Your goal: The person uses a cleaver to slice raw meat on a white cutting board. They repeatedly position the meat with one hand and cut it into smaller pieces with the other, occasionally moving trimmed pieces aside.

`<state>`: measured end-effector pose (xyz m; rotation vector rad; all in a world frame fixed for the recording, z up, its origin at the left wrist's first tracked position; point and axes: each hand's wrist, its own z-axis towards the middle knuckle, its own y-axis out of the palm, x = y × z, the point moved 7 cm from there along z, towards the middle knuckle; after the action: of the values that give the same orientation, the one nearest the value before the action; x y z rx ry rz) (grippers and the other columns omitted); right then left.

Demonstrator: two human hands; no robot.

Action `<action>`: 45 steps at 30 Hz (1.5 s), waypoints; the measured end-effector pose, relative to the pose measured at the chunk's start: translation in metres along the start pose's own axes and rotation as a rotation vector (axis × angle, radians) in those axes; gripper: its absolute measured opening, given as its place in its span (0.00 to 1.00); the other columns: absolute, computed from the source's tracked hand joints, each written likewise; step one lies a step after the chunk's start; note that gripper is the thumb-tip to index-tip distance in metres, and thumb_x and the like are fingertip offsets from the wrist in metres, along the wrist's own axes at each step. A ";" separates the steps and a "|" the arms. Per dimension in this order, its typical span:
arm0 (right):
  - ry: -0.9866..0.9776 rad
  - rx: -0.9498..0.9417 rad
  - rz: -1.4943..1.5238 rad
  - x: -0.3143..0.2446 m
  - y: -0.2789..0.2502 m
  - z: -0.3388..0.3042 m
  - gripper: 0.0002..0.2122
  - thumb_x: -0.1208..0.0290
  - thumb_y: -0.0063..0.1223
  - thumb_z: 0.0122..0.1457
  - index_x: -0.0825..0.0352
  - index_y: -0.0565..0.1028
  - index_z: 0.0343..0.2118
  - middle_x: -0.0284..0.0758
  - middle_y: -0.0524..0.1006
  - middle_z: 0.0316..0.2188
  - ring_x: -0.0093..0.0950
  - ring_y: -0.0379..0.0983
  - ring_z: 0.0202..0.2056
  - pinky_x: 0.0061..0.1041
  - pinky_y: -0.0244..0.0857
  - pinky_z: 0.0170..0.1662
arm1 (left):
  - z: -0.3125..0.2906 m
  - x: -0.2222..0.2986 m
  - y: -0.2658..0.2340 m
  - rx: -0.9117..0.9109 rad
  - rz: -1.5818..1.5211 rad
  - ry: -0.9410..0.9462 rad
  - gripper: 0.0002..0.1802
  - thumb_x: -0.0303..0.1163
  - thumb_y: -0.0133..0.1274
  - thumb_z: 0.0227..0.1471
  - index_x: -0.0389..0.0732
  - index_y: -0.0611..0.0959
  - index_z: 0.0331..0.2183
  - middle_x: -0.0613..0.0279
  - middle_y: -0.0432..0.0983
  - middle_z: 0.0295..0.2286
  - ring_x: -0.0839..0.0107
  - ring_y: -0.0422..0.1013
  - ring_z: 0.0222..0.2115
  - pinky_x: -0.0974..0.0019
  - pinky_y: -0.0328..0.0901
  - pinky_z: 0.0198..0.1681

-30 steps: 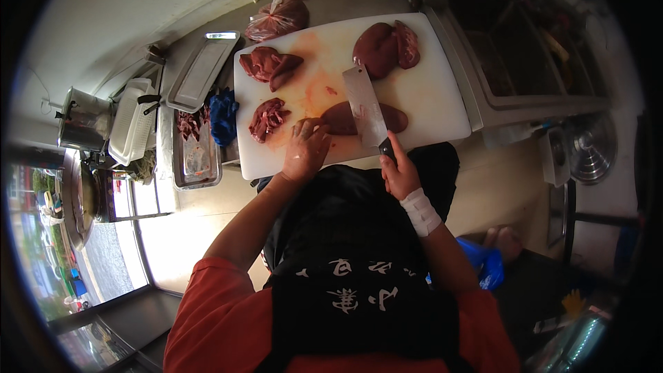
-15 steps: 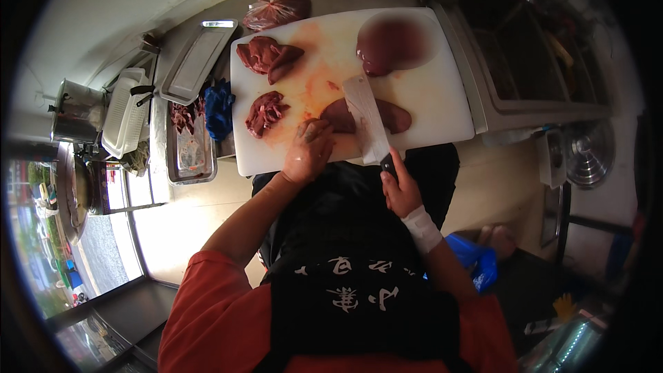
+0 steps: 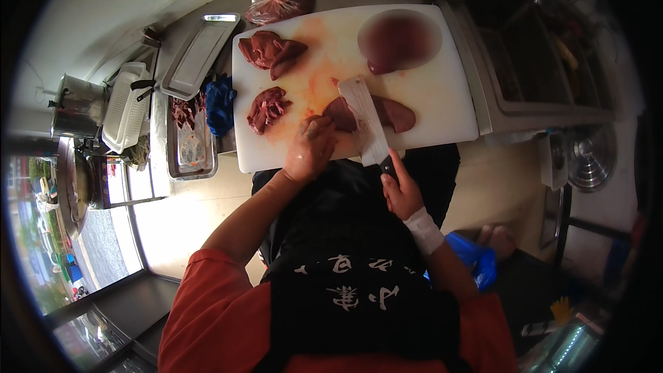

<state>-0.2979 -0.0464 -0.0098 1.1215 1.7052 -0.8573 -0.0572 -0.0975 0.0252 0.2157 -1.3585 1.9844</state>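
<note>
A dark red, smooth slab of liver (image 3: 395,116) lies across the near middle of the white cutting board (image 3: 442,124). My left hand (image 3: 310,148) has its fingers curled and pressed on the slab's left end. In my right hand (image 3: 402,190) is the dark handle of a cleaver (image 3: 366,121). Its broad blade rests over the slab, pointing away from me and hiding part of the meat. Cut liver pieces (image 3: 268,110) sit left of my left hand, with a larger piece of liver (image 3: 271,52) behind them.
Another dark red mass (image 3: 397,41), partly blurred, occupies the board's far right. A tied plastic bag of meat (image 3: 282,1) stands behind the board. To the left are a blue cloth-like bundle (image 3: 220,105), a metal tray with meat (image 3: 193,155) and an upper tray (image 3: 200,55). Sunken metal compartments (image 3: 511,52) adjoin the right.
The cleaver's far end has swung slightly left over the slab. My left hand stays curled at the slab's left end. The whole view has shifted a little.
</note>
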 end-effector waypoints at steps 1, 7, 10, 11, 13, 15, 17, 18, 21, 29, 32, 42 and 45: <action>0.000 -0.002 0.007 -0.001 0.002 0.010 0.32 0.70 0.47 0.72 0.52 0.51 0.76 0.26 0.69 0.21 0.16 0.62 0.17 0.20 0.62 0.21 | 0.000 0.000 0.001 0.001 -0.005 -0.001 0.20 0.27 0.60 0.54 0.32 0.83 0.48 0.48 0.76 0.49 0.47 0.71 0.52 0.49 0.67 0.57; 0.001 -0.013 0.062 -0.005 0.010 0.031 0.31 0.70 0.47 0.72 0.52 0.53 0.76 0.26 0.68 0.20 0.16 0.61 0.16 0.20 0.62 0.21 | 0.000 -0.001 -0.001 0.018 0.009 -0.004 0.19 0.26 0.60 0.53 0.31 0.83 0.48 0.48 0.76 0.48 0.47 0.71 0.52 0.50 0.68 0.57; 0.001 -0.023 0.039 0.000 0.007 0.006 0.31 0.70 0.47 0.72 0.53 0.52 0.76 0.26 0.68 0.20 0.16 0.61 0.16 0.21 0.62 0.21 | 0.000 -0.002 -0.001 0.031 -0.008 -0.019 0.19 0.24 0.60 0.52 0.31 0.83 0.47 0.48 0.76 0.48 0.46 0.71 0.52 0.50 0.69 0.56; 0.010 -0.026 0.041 0.002 0.006 -0.001 0.31 0.70 0.47 0.72 0.54 0.52 0.76 0.26 0.68 0.20 0.16 0.61 0.16 0.21 0.62 0.21 | 0.000 -0.002 -0.001 0.034 -0.019 -0.027 0.19 0.24 0.60 0.52 0.31 0.83 0.47 0.47 0.76 0.48 0.46 0.71 0.52 0.50 0.69 0.56; 0.082 -0.028 0.037 0.009 0.006 -0.005 0.31 0.71 0.47 0.72 0.54 0.52 0.76 0.26 0.69 0.20 0.16 0.61 0.16 0.21 0.62 0.21 | 0.000 -0.002 -0.002 0.048 -0.020 -0.022 0.18 0.23 0.60 0.52 0.31 0.83 0.47 0.47 0.76 0.48 0.46 0.71 0.52 0.51 0.69 0.56; -0.006 -0.043 0.037 0.002 0.010 0.008 0.31 0.71 0.47 0.72 0.54 0.52 0.76 0.26 0.68 0.20 0.16 0.61 0.17 0.21 0.62 0.21 | 0.000 -0.001 -0.002 0.057 -0.031 -0.024 0.18 0.23 0.60 0.52 0.30 0.83 0.46 0.47 0.76 0.47 0.46 0.71 0.51 0.51 0.69 0.55; -0.016 -0.049 0.032 -0.003 0.015 0.026 0.32 0.71 0.47 0.72 0.53 0.52 0.76 0.26 0.68 0.21 0.16 0.60 0.17 0.21 0.62 0.21 | -0.001 -0.001 -0.003 0.064 -0.049 -0.037 0.17 0.22 0.60 0.52 0.30 0.83 0.46 0.47 0.76 0.47 0.45 0.71 0.51 0.51 0.69 0.55; -0.010 -0.049 0.032 -0.005 0.018 0.035 0.32 0.71 0.48 0.72 0.53 0.52 0.76 0.26 0.68 0.21 0.16 0.60 0.17 0.21 0.61 0.22 | -0.002 -0.001 -0.004 0.066 -0.049 -0.038 0.17 0.22 0.60 0.52 0.30 0.83 0.45 0.47 0.76 0.47 0.45 0.71 0.50 0.51 0.70 0.55; 0.017 -0.047 0.030 -0.009 0.022 0.038 0.32 0.70 0.48 0.72 0.53 0.52 0.76 0.26 0.68 0.21 0.16 0.59 0.17 0.21 0.62 0.22 | -0.002 0.000 -0.004 0.074 -0.050 -0.035 0.16 0.22 0.60 0.51 0.30 0.83 0.44 0.47 0.76 0.47 0.45 0.72 0.50 0.51 0.70 0.54; 0.051 -0.085 0.049 0.000 0.022 0.018 0.31 0.69 0.48 0.72 0.52 0.53 0.76 0.26 0.68 0.20 0.16 0.61 0.16 0.21 0.62 0.22 | -0.001 0.001 -0.005 0.089 -0.046 0.006 0.15 0.19 0.58 0.52 0.29 0.84 0.44 0.46 0.77 0.46 0.45 0.74 0.48 0.51 0.72 0.51; -0.048 -0.088 0.023 -0.009 0.031 0.038 0.31 0.69 0.48 0.72 0.52 0.53 0.76 0.26 0.68 0.20 0.17 0.61 0.16 0.22 0.63 0.22 | -0.002 0.000 -0.006 0.096 -0.045 0.001 0.15 0.19 0.58 0.51 0.29 0.84 0.44 0.46 0.77 0.46 0.45 0.74 0.48 0.51 0.72 0.51; 0.095 -0.183 -0.004 0.006 0.043 0.006 0.32 0.71 0.52 0.71 0.52 0.54 0.75 0.28 0.71 0.22 0.18 0.67 0.24 0.23 0.68 0.33 | 0.000 -0.004 -0.009 0.159 -0.020 -0.030 0.14 0.23 0.59 0.53 0.32 0.84 0.43 0.48 0.78 0.43 0.47 0.74 0.47 0.50 0.71 0.51; 0.018 -0.172 -0.027 0.006 0.062 0.023 0.32 0.70 0.53 0.71 0.58 0.56 0.74 0.33 0.72 0.24 0.19 0.68 0.25 0.25 0.70 0.34 | -0.001 -0.013 -0.012 0.204 0.062 -0.166 0.14 0.28 0.60 0.55 0.37 0.85 0.44 0.51 0.78 0.41 0.48 0.73 0.46 0.48 0.68 0.52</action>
<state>-0.2339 -0.0427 -0.0280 0.9952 1.7766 -0.7040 -0.0398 -0.1005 0.0276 0.4466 -1.2760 2.1989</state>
